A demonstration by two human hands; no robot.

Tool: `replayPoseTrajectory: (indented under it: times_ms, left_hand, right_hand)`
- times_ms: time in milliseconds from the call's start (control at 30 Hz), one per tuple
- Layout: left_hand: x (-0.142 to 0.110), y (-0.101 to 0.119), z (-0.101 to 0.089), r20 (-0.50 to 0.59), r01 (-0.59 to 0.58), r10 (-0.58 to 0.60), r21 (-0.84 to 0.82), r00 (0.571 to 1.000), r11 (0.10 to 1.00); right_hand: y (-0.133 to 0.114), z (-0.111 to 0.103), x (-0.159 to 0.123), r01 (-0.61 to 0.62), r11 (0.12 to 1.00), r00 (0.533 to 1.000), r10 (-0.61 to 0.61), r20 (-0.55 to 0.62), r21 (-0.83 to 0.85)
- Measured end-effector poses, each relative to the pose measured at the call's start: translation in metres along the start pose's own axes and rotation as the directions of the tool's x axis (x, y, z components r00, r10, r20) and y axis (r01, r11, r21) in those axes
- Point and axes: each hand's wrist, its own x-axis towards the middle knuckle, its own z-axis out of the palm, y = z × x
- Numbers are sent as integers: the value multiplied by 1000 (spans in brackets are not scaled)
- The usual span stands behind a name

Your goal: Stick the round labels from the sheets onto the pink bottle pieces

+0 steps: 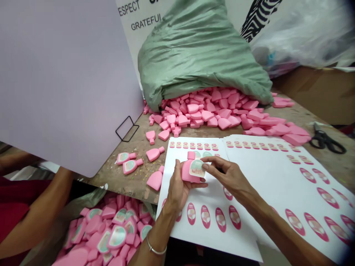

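Note:
My left hand (179, 188) holds a small pink bottle (186, 170) upright, with its cap at the top. Between the thumb and fingertips of my right hand (226, 171) is a pale green sticker (197, 168), which lies against the front of the bottle. I cannot tell how much of it is stuck down. Beneath both hands are white sticker sheets (205, 201) printed with pink oval and small labels. Left of the sheets lie plain pink bottles (155, 153) and two labelled bottles (130, 166).
A green sack (205, 48) spills a heap of pink bottles (202, 111) at the back. Scissors (327, 139) lie at right. Below the table edge, a sack holds labelled bottles (116, 236). A pale panel (63, 74) stands at left, beside another person's arm (39, 210).

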Motion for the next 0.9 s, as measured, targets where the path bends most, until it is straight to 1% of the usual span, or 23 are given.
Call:
replayPoseTrajectory:
  times_ms: [133, 233, 400, 500, 700, 767, 833, 900]
  left_hand:
    - [-4, 2, 3, 35, -5, 5, -3, 999, 1000]
    - [-6, 2, 4, 49, -1, 0, 10, 999, 1000]
    - [-6, 4, 7, 42, 1, -1, 16, 999, 1000]
    - [-5, 5, 8, 49, 3, -3, 15, 999, 1000]
    - [-6, 5, 8, 86, -5, 5, 3, 996, 1000]
    - [-8, 5, 8, 108, -23, 20, 26, 994, 999]
    - [-10, 6, 9, 145, -67, 56, 72, 988, 995]
    - [-12, 7, 8, 177, -100, 80, 106, 981, 989]
  right_hand:
    - [-4, 3, -5, -35, 999, 999, 35, 26, 2]
    - [-8, 4, -7, -29, 1000, 999, 29, 19, -3]
    - [-14, 6, -10, -11, 1000, 1000, 11, 15, -1]
    - [-12, 7, -9, 12, 1000, 1000, -12, 4, -18]
    - [0, 10, -5, 54, 998, 998, -55, -17, -42]
    - [3, 11, -5, 57, 997, 998, -58, -20, -53]
    - [5, 11, -5, 82, 991, 995, -86, -39, -103]
    - [5, 9, -6, 123, 967, 984, -148, -98, -223]
